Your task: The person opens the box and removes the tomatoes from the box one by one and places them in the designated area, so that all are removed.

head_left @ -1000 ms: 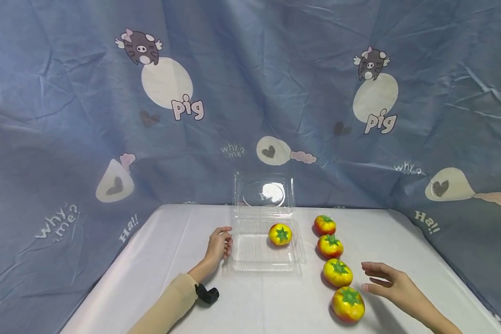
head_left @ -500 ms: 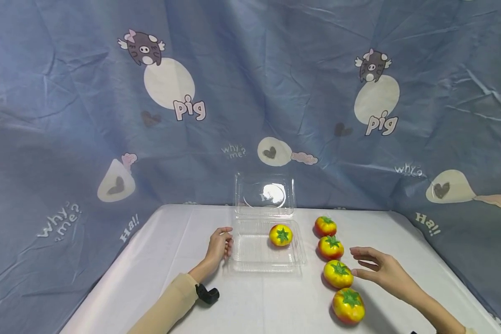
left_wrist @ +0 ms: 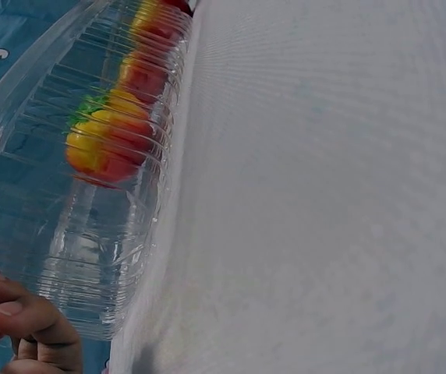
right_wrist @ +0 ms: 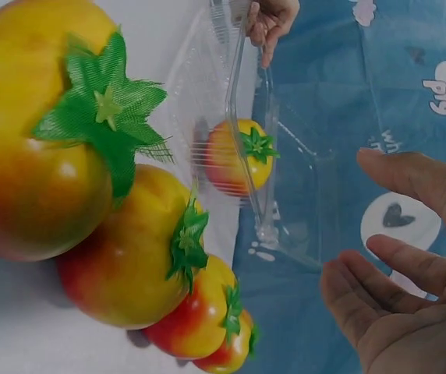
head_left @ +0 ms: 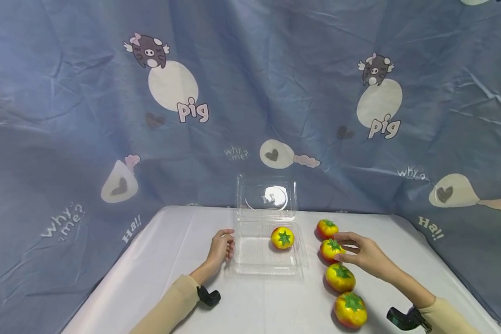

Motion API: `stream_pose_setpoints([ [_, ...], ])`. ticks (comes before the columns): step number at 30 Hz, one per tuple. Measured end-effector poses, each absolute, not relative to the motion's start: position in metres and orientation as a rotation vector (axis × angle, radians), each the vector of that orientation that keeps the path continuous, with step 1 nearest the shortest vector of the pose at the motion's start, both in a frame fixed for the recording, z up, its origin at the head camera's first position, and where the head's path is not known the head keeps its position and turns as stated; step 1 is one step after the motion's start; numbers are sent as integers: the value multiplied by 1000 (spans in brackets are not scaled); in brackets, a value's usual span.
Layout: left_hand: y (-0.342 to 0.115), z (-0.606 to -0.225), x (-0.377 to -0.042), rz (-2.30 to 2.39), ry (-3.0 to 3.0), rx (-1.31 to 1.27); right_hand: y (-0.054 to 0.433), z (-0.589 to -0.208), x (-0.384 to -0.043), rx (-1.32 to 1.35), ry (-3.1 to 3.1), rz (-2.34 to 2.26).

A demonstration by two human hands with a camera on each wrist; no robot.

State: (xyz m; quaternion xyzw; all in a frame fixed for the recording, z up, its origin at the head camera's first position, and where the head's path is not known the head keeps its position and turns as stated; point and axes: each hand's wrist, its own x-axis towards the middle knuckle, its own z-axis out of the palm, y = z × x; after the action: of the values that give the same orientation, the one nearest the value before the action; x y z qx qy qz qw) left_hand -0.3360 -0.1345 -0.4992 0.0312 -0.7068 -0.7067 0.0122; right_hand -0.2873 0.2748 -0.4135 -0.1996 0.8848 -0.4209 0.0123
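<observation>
My left hand [head_left: 220,250] is at the left side of an open clear plastic clamshell container [head_left: 250,269], its curled fingers holding the rim in both wrist views. Inside the container, toward its right, lies one artificial red-yellow tomato [head_left: 282,238] with a green star-shaped calyx. My right hand [head_left: 367,256] hovers with spread, slightly bent fingers at a second tomato [head_left: 330,250] in a row on the right. Thumb and fingers stand apart around it; whether they touch it I cannot tell. In the right wrist view, the right hand [right_wrist: 410,288] holds nothing.
Other tomatoes in the row are the farthest one [head_left: 327,229], one nearer me [head_left: 340,278] and the nearest [head_left: 350,311]. The container's lid [head_left: 265,197] stands upright at the back, before a blue printed curtain [head_left: 250,93]. A white cloth [head_left: 242,306] covers the table.
My right hand has moved forward and left, from beside the nearer tomatoes to the second-farthest one. The left hand stays at the container's edge. The head view has shifted slightly.
</observation>
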Motion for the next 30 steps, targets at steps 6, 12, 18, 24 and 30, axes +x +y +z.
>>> stream_pose_setpoints([
  [6, -129, -476, -316, -2181, -2222, 87, 268, -415, -296, -646, 2779, -1269],
  [12, -128, -472, -313, -2185, -2220, 85, 260, -417, -307, -668, 2790, -1265],
  [18, -132, -491, -327, -2196, -2209, 92, 248, -421, -316, -693, 2804, -1248],
  [24, -133, -509, -340, -2190, -2184, 113, 236, -424, -325, -743, 2815, -1229],
  [30, -133, -502, -336, -2192, -2188, 102, 226, -423, -334, -770, 2785, -1245],
])
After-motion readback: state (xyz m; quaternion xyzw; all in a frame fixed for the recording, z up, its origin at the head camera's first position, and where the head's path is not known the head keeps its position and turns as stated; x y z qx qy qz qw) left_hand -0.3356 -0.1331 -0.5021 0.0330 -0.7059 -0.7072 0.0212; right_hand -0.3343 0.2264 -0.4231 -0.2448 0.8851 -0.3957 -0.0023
